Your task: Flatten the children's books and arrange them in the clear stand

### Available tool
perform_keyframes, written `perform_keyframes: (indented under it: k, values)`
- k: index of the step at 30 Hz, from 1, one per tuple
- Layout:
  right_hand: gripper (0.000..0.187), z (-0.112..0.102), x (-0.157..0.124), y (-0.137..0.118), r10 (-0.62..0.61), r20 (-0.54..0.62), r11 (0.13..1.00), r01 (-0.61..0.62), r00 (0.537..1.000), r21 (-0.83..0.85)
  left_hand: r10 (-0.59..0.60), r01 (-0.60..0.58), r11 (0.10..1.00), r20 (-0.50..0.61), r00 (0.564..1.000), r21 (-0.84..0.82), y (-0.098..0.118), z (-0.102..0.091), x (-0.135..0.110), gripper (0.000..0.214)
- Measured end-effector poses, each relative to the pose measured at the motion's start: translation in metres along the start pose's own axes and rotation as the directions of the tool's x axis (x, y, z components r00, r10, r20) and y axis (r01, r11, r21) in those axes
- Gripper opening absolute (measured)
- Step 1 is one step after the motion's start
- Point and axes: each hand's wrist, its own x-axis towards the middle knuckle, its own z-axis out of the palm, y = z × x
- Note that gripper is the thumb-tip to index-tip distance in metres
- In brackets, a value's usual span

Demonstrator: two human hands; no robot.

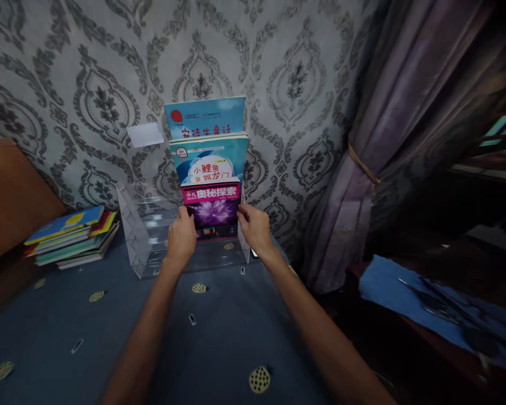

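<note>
A magenta and purple book (214, 211) stands in the front of a clear plastic tiered rack (139, 236). My left hand (182, 233) grips its left edge, and my right hand (255, 228) pinches its right edge with thumb and fingers. Behind it a teal book (211, 154) rises from a middle tier. Farther back and higher up is a blue book (206, 115) with red characters, its lower part hidden. All three stand at the rack's right side, facing me. The tiers to their left show no books.
A stack of books (73, 236) lies on the dark blue tablecloth (152, 315) at the left, beside a brown wooden panel (17, 197). A white card (145, 135) sits atop the rack's back. Patterned wall stands behind; a tied purple curtain (346, 214) hangs right, near a blue cloth (396, 292).
</note>
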Motion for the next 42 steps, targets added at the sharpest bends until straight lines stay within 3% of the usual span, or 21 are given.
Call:
perform_keyframes:
  k: [6, 18, 42]
  values:
    - [0.024, -0.005, 0.004, 0.008, -0.021, -0.065, 0.999, 0.018, 0.998, -0.045, 0.009, -0.009, 0.999, 0.002, 1.0, -0.034, 0.007, 0.004, 0.0, 0.019]
    - [0.045, -0.009, 0.005, 0.006, 0.049, -0.071, 0.986, -0.037, 0.996, 0.163, 0.024, -0.023, 1.0, 0.033, 0.999, -0.009, 0.012, 0.003, -0.003, 0.02]
    - [0.036, -0.01, 0.007, 0.008, 0.086, -0.108, 0.961, -0.053, 0.99, 0.273, 0.037, -0.033, 0.996, 0.048, 0.998, -0.078, 0.006, 0.002, -0.003, 0.018]
